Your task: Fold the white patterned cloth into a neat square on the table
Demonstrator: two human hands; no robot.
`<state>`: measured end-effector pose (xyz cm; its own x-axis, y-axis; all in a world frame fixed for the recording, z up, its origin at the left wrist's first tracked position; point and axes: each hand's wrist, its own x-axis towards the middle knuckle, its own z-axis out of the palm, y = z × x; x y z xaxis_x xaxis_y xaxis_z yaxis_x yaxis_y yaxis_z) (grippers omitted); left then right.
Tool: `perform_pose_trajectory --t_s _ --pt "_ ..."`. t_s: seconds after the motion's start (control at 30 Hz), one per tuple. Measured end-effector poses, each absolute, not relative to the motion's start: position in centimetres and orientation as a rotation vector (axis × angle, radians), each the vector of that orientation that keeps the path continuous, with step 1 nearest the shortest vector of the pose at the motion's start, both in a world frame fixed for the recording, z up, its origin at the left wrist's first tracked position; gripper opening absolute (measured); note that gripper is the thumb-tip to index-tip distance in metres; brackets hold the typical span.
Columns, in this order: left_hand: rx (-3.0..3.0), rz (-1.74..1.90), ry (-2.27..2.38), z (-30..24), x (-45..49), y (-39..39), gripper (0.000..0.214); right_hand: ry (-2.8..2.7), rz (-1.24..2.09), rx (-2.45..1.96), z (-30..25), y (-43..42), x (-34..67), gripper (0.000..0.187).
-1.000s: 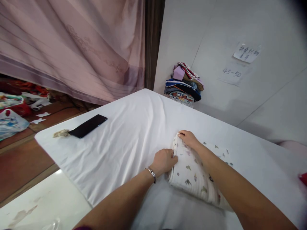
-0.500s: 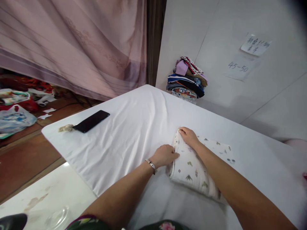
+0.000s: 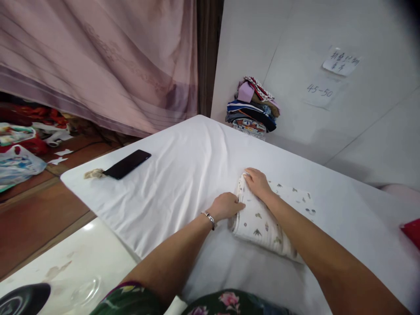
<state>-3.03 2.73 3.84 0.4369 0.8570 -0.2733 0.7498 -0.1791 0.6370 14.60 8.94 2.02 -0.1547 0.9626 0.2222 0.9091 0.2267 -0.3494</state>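
A folded white cloth [image 3: 259, 223] printed with small plant shapes lies on the white-covered table [image 3: 183, 175]. At its left folded edge, my left hand [image 3: 226, 206] pinches the layers, thumb on top; a silver bracelet circles that wrist. My right hand [image 3: 257, 181] grips the far left corner of the same cloth, fingers curled over the edge. The right forearm crosses above the cloth and hides part of it. Beyond that forearm, another printed part of the cloth lies flat on the table.
A black phone [image 3: 128, 164] with a beige fluffy strap lies at the table's left. Folded clothes [image 3: 252, 107] are stacked against the wall. Handwritten papers [image 3: 320, 91] hang there. A red item [image 3: 411, 232] is at the right edge, and a dark round object [image 3: 26, 298] at lower left.
Both hands keep their hold on the cloth and have hardly moved. The view has shifted slightly, bringing more of the red item and the dark round object into sight.
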Motion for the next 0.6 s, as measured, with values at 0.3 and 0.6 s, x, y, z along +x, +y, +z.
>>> perform_pose_trajectory --t_s 0.3,0.6 --pt "1.97 0.198 1.337 3.7 -3.0 2.8 0.036 -2.343 0.204 -1.731 1.4 0.3 13.5 0.051" --pt "2.005 0.218 1.335 4.0 -3.0 2.5 0.037 -2.304 0.199 -1.793 1.0 0.5 13.2 0.051"
